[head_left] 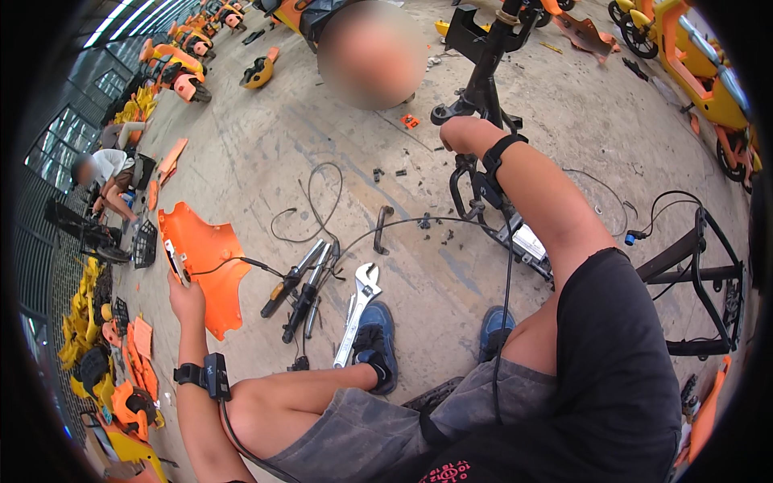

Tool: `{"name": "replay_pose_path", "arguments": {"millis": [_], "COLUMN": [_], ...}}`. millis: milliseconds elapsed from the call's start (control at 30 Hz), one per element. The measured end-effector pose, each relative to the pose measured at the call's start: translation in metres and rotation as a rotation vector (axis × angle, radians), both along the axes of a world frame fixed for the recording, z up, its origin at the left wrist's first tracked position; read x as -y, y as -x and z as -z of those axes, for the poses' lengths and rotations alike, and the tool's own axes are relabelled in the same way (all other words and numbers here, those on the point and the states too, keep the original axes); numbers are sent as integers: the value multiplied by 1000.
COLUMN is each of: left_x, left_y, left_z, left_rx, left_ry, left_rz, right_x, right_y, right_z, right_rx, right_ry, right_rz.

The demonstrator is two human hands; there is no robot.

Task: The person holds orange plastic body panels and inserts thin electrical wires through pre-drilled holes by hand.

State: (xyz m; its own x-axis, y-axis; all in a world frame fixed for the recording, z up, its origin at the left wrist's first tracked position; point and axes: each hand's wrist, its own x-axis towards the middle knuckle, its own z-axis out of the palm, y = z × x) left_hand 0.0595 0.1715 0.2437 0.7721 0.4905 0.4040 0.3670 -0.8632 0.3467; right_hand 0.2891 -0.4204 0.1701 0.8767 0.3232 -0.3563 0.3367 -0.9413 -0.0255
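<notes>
My left hand [187, 296] is closed on the lower left edge of an orange plastic panel [213, 270], beside a white and black fitting [175, 259]. A black cable [241, 262] runs from that fitting toward the floor. My right hand [460, 134] is next to the upright black metal frame [483, 84], its fingers mostly hidden from view. Between my feet and the panel lie a large adjustable wrench [358, 314] and two fork-like tubes [302, 294]. A bent dark metal piece [382, 229] rests farther off.
A black tubular frame [700, 282] stands at the right. Orange and yellow panels [97, 346] pile up at the left. Another person [113, 173] sits beyond them. Scooters [177, 68] line the back left and right. Loose cables [322, 213] and small parts lie on the concrete.
</notes>
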Motion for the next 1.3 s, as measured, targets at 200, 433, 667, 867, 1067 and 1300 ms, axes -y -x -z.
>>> {"name": "replay_pose_path", "arguments": {"millis": [200, 433, 667, 867, 1067, 1300], "left_x": [-2, 16, 1, 59, 114, 135], "left_y": [0, -4, 0, -5, -8, -19], "left_z": [1, -4, -6, -56, -95, -68], "left_rx": [31, -17, 62, 131, 191, -63], "left_ry": [10, 30, 161, 453, 77, 193], "left_rz": [31, -22, -9, -15, 196, 240], "right_x": [0, 2, -5, -12, -49, -96], "right_y": [0, 1, -1, 2, 8, -18], "right_z": [0, 2, 9, 12, 16, 91], "right_rx": [9, -5, 48, 112, 114, 137], "right_ry": [-5, 15, 12, 55, -38, -183], "right_rz": [-1, 33, 32, -9, 16, -77]}}
